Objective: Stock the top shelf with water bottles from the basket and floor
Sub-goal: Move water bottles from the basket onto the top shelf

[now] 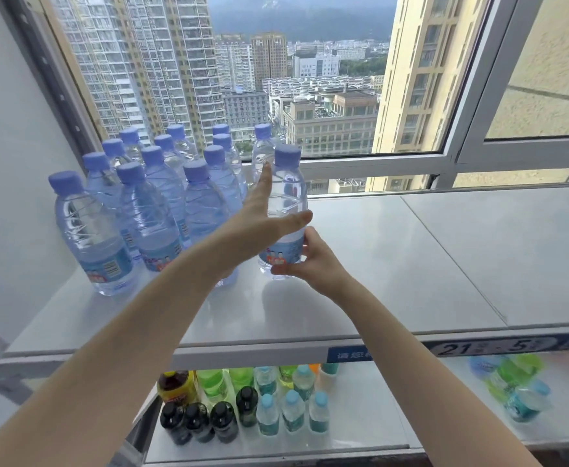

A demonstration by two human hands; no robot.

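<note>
Far left: pale wall (9, 163) runs beside the end of the shelf.
Bottle group: water bottles (148, 203) with blue-violet caps stand upright in tight rows on the left part of the top shelf (428, 257), reaching back to the window (370, 163); a dozen or more, exact count unclear.
Left hand: left hand (259, 224) is flat, fingers straight and pointing up along the left flank of the single bottle (288, 197), thumb stretched across its front. It is not wrapped round it.
Task item: the single bottle is upright on the top shelf, just right of the group's front rows, with its base on the shelf surface as far as can be seen.
Right hand: right hand (316, 261) grips the single bottle low down at the label, fingers curled round its right side and base.
Right of hands: bare grey shelf surface with a seam running front to back.
Shelf edge: blue label strip (478, 348) with printed numbers.
Lower shelf: lower shelf (360, 429) holds dark bottles (195, 423), green bottles (214, 382) and small light-blue-capped bottles (293, 411); farther right, a blurred heap of green and teal bottles (512, 382).
</note>
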